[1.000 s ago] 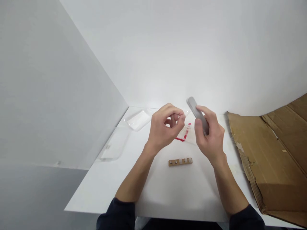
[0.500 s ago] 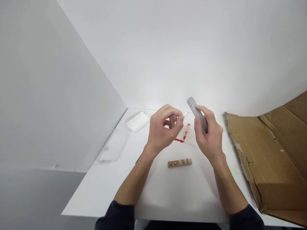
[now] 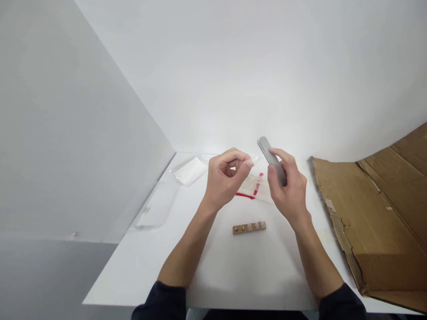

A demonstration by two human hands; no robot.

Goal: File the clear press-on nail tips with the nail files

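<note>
My left hand (image 3: 227,178) is closed in a pinch on a small whitish, see-through piece (image 3: 255,160) that sticks out past the fingertips. In my right hand (image 3: 289,189) is a slim grey bar with rounded ends (image 3: 272,159), tilted up to the left, its lower part covered by my fingers. The two hands are raised over the table, with a small gap between piece and bar. Below them lies a short brown strip (image 3: 247,231) bearing several small greyish pieces in a row. Behind the hands is a clear bag with red print (image 3: 256,189), partly hidden.
To the right, a large brown cardboard box (image 3: 376,213) with open flaps covers the table's side. A clear plastic tray (image 3: 190,171) and a clear flat cover (image 3: 155,211) lie on the left of the white table (image 3: 140,266). White walls stand behind and left.
The grey bar and my right hand have shifted slightly left. My left hand keeps its pinch with little movement. The view has moved a little.
</note>
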